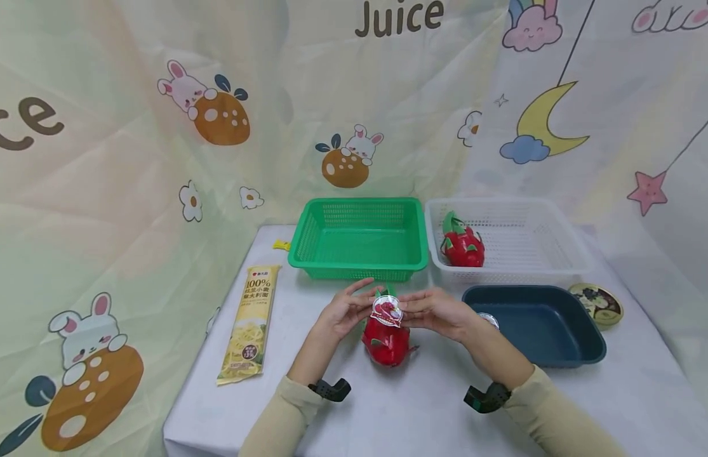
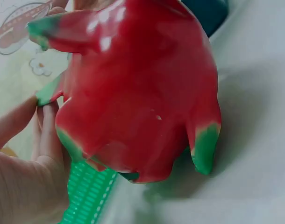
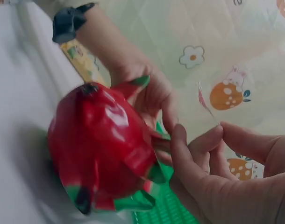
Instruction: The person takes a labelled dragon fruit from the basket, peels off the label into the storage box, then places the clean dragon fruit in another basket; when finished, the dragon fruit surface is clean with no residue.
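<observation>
A red toy dragon fruit [image 1: 386, 347] with green-tipped scales is held between both hands over the front middle of the table. My left hand [image 1: 347, 313] pinches one of its scales, seen best in the left wrist view, where the fruit [image 2: 138, 88] fills the middle. Between thumb and forefinger, my right hand [image 1: 442, 312] pinches a round red-and-white sticker [image 1: 387, 311], which appears edge-on in the right wrist view. From the head, the sticker overlaps the fruit's upper part; the right wrist view shows it apart from the fruit [image 3: 105, 144].
Behind the hands stand a green basket [image 1: 359, 270] and a white basket [image 1: 519, 271] containing another dragon fruit [image 1: 464, 246]. To the right are a dark blue tub [image 1: 536, 358] and a round patterned item [image 1: 599, 306]. A yellow pasta packet [image 1: 251, 324] lies left.
</observation>
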`<action>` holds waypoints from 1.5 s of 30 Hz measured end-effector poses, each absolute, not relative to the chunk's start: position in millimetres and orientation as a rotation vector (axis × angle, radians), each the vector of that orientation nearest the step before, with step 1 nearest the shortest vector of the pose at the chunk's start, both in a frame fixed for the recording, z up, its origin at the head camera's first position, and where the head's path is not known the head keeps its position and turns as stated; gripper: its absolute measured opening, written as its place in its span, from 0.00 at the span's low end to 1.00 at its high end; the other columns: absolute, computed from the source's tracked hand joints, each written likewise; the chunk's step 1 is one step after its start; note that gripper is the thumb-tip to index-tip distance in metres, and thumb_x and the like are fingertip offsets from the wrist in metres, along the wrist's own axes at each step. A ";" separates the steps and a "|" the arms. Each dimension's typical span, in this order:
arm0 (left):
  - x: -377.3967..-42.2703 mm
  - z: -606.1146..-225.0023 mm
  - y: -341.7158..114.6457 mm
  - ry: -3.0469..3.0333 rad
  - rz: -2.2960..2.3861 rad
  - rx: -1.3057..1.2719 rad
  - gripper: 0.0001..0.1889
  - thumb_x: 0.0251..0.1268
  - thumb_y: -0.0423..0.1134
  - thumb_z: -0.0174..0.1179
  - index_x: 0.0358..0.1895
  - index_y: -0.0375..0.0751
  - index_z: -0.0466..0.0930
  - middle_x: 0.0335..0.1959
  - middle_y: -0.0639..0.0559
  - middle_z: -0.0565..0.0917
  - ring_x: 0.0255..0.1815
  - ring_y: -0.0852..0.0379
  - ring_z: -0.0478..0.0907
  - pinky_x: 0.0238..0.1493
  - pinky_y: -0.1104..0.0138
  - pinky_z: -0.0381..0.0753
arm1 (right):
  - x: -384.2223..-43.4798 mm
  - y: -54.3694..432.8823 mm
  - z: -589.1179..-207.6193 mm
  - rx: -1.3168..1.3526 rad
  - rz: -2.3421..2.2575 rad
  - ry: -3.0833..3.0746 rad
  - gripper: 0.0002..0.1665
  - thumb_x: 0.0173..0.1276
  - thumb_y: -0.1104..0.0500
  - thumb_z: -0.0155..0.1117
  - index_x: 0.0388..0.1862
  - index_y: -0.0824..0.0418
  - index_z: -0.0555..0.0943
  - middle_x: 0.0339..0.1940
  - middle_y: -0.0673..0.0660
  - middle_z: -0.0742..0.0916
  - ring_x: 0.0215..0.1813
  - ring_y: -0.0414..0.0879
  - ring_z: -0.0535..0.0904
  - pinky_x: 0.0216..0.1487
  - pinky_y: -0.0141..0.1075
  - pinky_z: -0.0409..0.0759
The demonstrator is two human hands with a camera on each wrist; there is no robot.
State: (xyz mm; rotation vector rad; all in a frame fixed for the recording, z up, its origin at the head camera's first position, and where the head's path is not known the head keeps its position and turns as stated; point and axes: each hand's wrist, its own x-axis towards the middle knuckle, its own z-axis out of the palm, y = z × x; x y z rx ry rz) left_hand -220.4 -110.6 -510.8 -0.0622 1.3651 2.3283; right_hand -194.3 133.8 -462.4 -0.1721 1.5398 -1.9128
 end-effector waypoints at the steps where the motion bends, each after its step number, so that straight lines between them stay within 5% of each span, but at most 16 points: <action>1: -221.0 -510.4 -110.1 1.363 2.330 -0.051 0.34 0.70 0.20 0.55 0.79 0.31 0.60 0.64 0.38 0.83 0.55 0.52 0.86 0.53 0.63 0.87 | -195.1 135.9 -460.0 -0.172 -1.906 1.565 0.20 0.79 0.64 0.58 0.63 0.74 0.80 0.46 0.57 0.91 0.47 0.48 0.88 0.59 0.45 0.86; 7: -222.2 -507.7 -106.9 1.402 2.305 -0.043 0.35 0.69 0.21 0.58 0.79 0.31 0.59 0.63 0.38 0.84 0.55 0.52 0.87 0.57 0.59 0.86 | -195.0 145.4 -450.6 -0.141 -1.831 1.658 0.24 0.78 0.60 0.61 0.67 0.72 0.77 0.52 0.57 0.89 0.54 0.52 0.86 0.65 0.53 0.81; 14: -222.0 -505.1 -104.5 1.435 2.308 -0.083 0.35 0.69 0.22 0.60 0.78 0.33 0.62 0.63 0.39 0.84 0.53 0.53 0.88 0.56 0.60 0.86 | -194.7 162.3 -441.3 -0.100 -1.849 1.664 0.26 0.79 0.56 0.60 0.68 0.72 0.76 0.56 0.59 0.86 0.59 0.56 0.82 0.64 0.51 0.82; 25: -224.4 -502.3 -100.6 1.455 2.283 -0.064 0.36 0.68 0.24 0.62 0.78 0.32 0.61 0.62 0.40 0.85 0.70 0.37 0.74 0.59 0.58 0.84 | -195.8 196.0 -429.2 -0.064 -1.862 1.715 0.18 0.80 0.54 0.60 0.59 0.61 0.86 0.53 0.57 0.86 0.59 0.57 0.83 0.61 0.50 0.84; 45: -224.0 -504.0 -96.2 1.454 2.275 -0.076 0.33 0.70 0.26 0.62 0.77 0.30 0.62 0.61 0.42 0.86 0.72 0.36 0.73 0.71 0.50 0.74 | -197.2 258.2 -409.4 0.050 -1.726 1.869 0.20 0.81 0.48 0.59 0.61 0.59 0.82 0.53 0.54 0.85 0.59 0.54 0.80 0.64 0.48 0.82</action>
